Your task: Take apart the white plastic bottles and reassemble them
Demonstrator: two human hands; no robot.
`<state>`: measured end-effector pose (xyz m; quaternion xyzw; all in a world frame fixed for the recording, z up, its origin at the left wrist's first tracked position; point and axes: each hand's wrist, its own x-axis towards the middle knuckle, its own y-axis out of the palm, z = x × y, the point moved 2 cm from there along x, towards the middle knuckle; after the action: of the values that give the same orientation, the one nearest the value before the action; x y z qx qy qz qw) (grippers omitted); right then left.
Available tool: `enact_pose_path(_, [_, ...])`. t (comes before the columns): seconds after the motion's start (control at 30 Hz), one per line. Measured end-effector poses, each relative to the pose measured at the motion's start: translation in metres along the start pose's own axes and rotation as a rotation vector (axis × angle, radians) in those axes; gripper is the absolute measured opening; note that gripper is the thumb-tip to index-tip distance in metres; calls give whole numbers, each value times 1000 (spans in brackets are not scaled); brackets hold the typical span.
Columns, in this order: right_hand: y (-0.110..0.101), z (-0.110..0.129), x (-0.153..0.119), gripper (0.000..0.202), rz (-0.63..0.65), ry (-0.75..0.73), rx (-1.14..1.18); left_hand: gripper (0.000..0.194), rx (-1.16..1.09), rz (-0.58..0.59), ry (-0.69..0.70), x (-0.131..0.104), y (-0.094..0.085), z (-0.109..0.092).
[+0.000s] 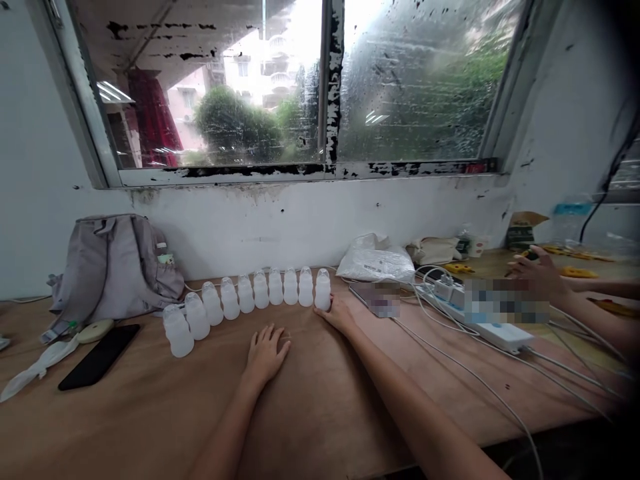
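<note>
A curved row of several small, frosted white bottles with clear domed caps [245, 294] stands upright on the brown tabletop [200, 413]. At the row's right end, my right hand [340, 315] has its thumb and fingers around the lower part of the last bottle [323, 288]. My left hand [267, 352] lies palm down on the table, fingers spread, holding nothing. It rests in front of the middle of the row, apart from the bottles. The nearest bottle [179, 333] is at the left end.
A grey backpack [110, 267], a black phone [100, 357] and a white plastic strip [40, 363] lie at left. To the right are another phone [375, 300], a plastic bag [377, 259], a power strip [495, 332] and loose cables. Another person's hand [543, 273] is at far right.
</note>
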<state>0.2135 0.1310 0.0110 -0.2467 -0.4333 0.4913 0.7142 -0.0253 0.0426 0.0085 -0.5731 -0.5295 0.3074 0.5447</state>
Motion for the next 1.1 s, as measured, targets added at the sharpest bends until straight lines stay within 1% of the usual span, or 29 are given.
enact_pose_path(0.17, [-3, 10, -22, 74, 24, 91, -150, 56, 40, -18, -138, -1, 4, 2])
enact_pose_path(0.23, [-5, 13, -34, 76, 46, 126, -202, 56, 44, -10, -160, -2, 4, 2])
enact_pose_path(0.33, [-9, 17, -53, 76, 111, 142, -270, 55, 34, 11, -167, -4, 2, 1])
enact_pose_path(0.47, [-15, 21, -76, 72, 216, 97, -337, 55, 8, 29, -190, -8, 0, -1])
enact_pose_path(0.63, [-22, 27, -98, 62, 296, -13, -362, 55, -10, 52, -223, -17, -1, -1])
enact_pose_path(0.73, [-24, 30, -102, 59, 332, -46, -356, 55, -4, 53, -242, -26, -2, -1])
enact_pose_path(0.9, [-25, 32, -102, 59, 361, -49, -344, 54, 6, 46, -250, -39, -6, -3])
enact_pose_path(1.1, [-26, 32, -100, 59, 358, -52, -333, 53, -9, 48, -248, -42, -10, -5])
